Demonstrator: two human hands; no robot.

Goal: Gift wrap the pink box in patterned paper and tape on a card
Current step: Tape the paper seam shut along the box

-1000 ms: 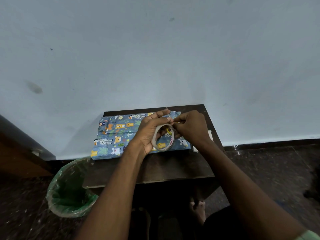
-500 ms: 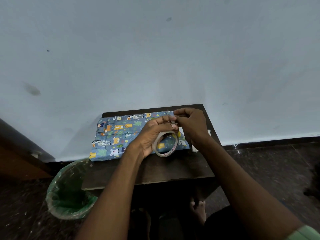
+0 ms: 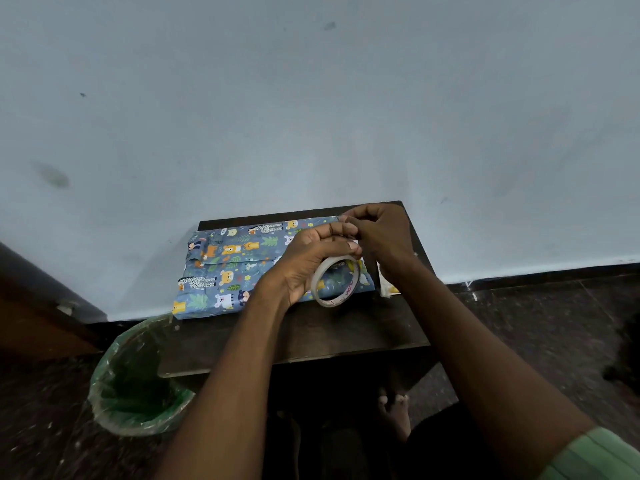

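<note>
The box wrapped in blue animal-patterned paper (image 3: 235, 268) lies on a small dark wooden table (image 3: 311, 337) against the wall. My left hand (image 3: 308, 261) grips a roll of clear tape (image 3: 334, 280) above the box's right part. My right hand (image 3: 381, 237) pinches the tape's free end close to my left fingertips, over the box's far right corner. A pale card (image 3: 388, 289) peeks out on the table just right of the box, mostly hidden by my right wrist.
A bin lined with a green plastic bag (image 3: 135, 379) stands on the dark floor at the table's left front. The pale wall rises right behind the table. My bare feet (image 3: 393, 410) show under the table.
My right hand has drawn back toward the box's far right corner, still at the tape end. The roll in my left hand has tilted and dropped slightly toward me.
</note>
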